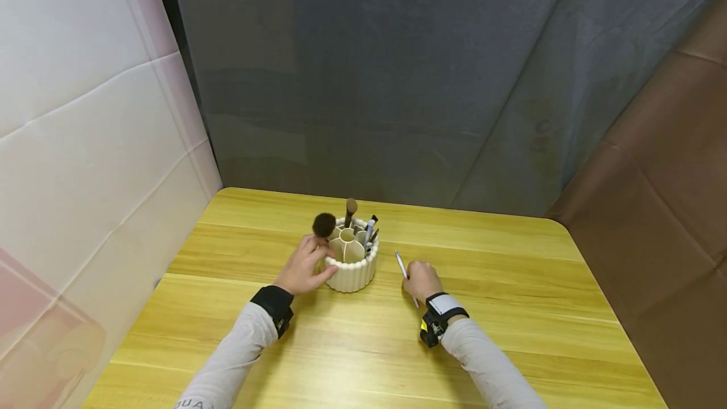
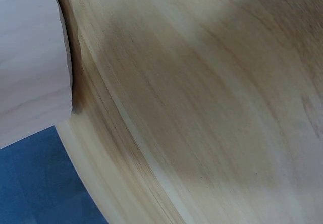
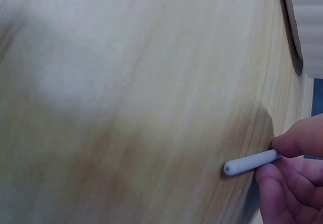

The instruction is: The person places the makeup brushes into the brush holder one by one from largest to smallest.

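My left hand (image 1: 307,265) rests against the side of the ribbed cream holder (image 1: 352,262), fingers curved along its fluted wall and up by its rim; whether they truly grip it I cannot tell from the head view. The holder is round, split inside into petal-shaped compartments, and stands on the yellow wood-grain worktop (image 1: 511,308). Out of it stick a fluffy dark brush (image 1: 324,225), just above my left fingers, a slimmer brown-tipped brush (image 1: 349,211) and a few dark pens (image 1: 372,230).

My right hand (image 1: 421,280) pinches a slim white pen (image 1: 402,265), smooth and round-ended, between thumb and curled fingers. The pen lies low over the worktop just right of the holder, apart from it, its free end pointing away from me.
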